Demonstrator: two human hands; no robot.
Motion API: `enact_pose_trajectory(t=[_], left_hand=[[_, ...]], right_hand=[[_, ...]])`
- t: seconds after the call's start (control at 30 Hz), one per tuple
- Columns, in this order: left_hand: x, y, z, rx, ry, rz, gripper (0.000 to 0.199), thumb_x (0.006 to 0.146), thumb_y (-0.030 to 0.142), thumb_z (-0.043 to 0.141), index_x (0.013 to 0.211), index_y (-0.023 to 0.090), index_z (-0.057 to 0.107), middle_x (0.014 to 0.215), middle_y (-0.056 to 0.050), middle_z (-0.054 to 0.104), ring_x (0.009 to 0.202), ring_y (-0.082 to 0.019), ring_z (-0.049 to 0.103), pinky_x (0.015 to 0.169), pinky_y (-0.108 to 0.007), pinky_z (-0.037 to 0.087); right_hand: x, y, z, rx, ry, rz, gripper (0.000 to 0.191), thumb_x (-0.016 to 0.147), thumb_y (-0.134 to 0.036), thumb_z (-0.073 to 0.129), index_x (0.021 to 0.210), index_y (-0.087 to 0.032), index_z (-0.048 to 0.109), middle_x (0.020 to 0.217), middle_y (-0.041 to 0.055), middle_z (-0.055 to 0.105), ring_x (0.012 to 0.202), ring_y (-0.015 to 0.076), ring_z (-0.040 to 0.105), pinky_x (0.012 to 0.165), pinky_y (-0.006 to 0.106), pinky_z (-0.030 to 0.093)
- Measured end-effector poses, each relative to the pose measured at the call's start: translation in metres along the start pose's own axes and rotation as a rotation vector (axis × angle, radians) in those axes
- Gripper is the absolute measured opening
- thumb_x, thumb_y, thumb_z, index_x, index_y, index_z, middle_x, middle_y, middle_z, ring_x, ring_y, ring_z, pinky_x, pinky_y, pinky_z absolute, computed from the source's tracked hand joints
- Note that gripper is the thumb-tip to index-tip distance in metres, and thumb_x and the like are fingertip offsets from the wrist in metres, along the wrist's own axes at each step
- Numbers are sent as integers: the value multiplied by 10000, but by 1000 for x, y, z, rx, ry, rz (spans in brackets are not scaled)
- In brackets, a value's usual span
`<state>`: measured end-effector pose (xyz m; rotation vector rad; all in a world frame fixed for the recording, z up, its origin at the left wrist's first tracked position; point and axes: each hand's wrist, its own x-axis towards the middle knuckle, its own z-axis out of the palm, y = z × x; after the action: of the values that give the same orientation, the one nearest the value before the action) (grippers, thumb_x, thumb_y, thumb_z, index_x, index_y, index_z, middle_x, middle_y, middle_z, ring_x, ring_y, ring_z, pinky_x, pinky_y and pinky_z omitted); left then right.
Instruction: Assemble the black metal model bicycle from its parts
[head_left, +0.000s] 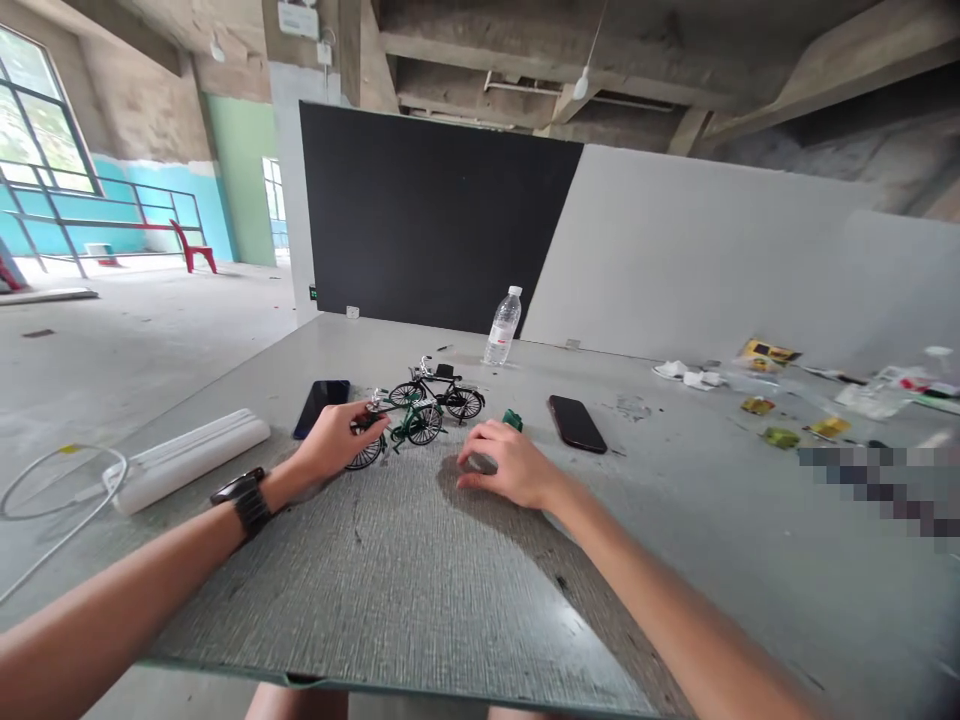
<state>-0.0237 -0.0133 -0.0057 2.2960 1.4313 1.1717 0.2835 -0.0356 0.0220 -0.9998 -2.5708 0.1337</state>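
Note:
A green model bicycle (418, 424) stands on the grey table (420, 580), its front end at my left hand (341, 440). The fingers and thumb of that hand close on the front part near the handlebar and front wheel; the exact grip is partly hidden. Just behind it stands a black model bicycle (442, 390). To the right, my right hand (504, 462) hovers low over or rests on the table, fingers curved and thumb apart, with nothing visible between them. A small green piece (513, 419) lies just beyond its knuckles, partly covered.
A dark phone (319, 405) lies behind my left hand, another phone (577, 424) to the right. A white power strip-like bar (191, 460) with a cable sits at left. A water bottle (502, 328) stands before the black-and-white partition (442, 215). Wrappers (780, 437) litter the right side.

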Motion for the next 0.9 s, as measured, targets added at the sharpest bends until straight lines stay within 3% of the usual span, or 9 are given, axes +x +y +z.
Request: enact_pose_trajectory(t=[0.23, 0.3, 0.4, 0.47, 0.53, 0.6, 0.67, 0.77, 0.9], left_hand=[[1, 1, -2, -116, -83, -29, 342, 879, 484, 648, 949, 162, 741, 844, -58, 755, 701, -173, 626, 641, -277, 437], [1, 3, -4, -119, -98, -34, 330, 877, 473, 652, 943, 163, 744, 841, -53, 758, 689, -167, 620, 639, -277, 432], [0, 4, -4, -99, -93, -37, 325, 888, 461, 634, 936, 159, 744, 832, -51, 756, 660, -158, 595, 633, -280, 422], [0, 3, -4, -74, -78, -46, 333, 888, 463, 629, 922, 152, 742, 817, -54, 749, 645, -154, 577, 622, -281, 411], [-1, 2, -3, -51, -70, -47, 349, 891, 472, 620, 912, 144, 738, 793, -54, 737, 630, -150, 556, 605, -280, 396], [-1, 2, -3, -42, -70, -31, 356, 897, 472, 608, 910, 140, 737, 779, -51, 728, 624, -146, 545, 598, -277, 387], [-1, 2, -3, -46, -73, -10, 354, 904, 466, 601, 910, 140, 737, 777, -48, 726, 626, -145, 544, 600, -276, 386], [-1, 3, -3, -51, -73, 14, 350, 914, 459, 592, 897, 138, 732, 767, -49, 724, 627, -147, 550, 600, -275, 386], [0, 7, -4, -60, -67, 41, 301, 925, 415, 586, 875, 148, 716, 778, -48, 731, 635, -148, 565, 615, -274, 389]], right_hand=[[2, -15, 10, 13, -84, -6, 277, 908, -507, 661, 887, -234, 705, 990, 39, 679, 986, 220, 580, 856, 364, 433], [5, -15, 6, 3, -59, -24, 279, 925, -505, 642, 926, -230, 692, 1004, 36, 690, 987, 216, 590, 864, 363, 432], [10, -3, -11, -79, 75, 4, 256, 995, -441, 547, 946, -223, 671, 972, 36, 705, 951, 202, 610, 879, 364, 429], [14, 14, -24, -205, 197, 141, 243, 1020, -382, 487, 976, -221, 663, 965, 54, 706, 942, 214, 615, 854, 363, 436], [15, 34, -31, -353, 223, 337, 235, 979, -393, 553, 1088, -206, 646, 1065, 98, 696, 989, 253, 624, 853, 384, 446], [13, 52, -30, -410, 103, 473, 347, 919, -447, 637, 1146, -184, 641, 1091, 134, 695, 979, 287, 643, 817, 392, 468], [11, 62, -25, -374, 27, 513, 255, 914, -360, 656, 1088, -175, 668, 1078, 138, 709, 970, 282, 663, 806, 377, 485], [11, 58, -19, -325, 94, 481, 171, 934, -191, 600, 1088, -189, 676, 1120, 119, 714, 1006, 244, 672, 859, 364, 500], [24, 23, -17, 10, 401, 257, 208, 911, -278, 671, 1115, -238, 680, 1017, 59, 737, 883, 216, 684, 816, 373, 551]])
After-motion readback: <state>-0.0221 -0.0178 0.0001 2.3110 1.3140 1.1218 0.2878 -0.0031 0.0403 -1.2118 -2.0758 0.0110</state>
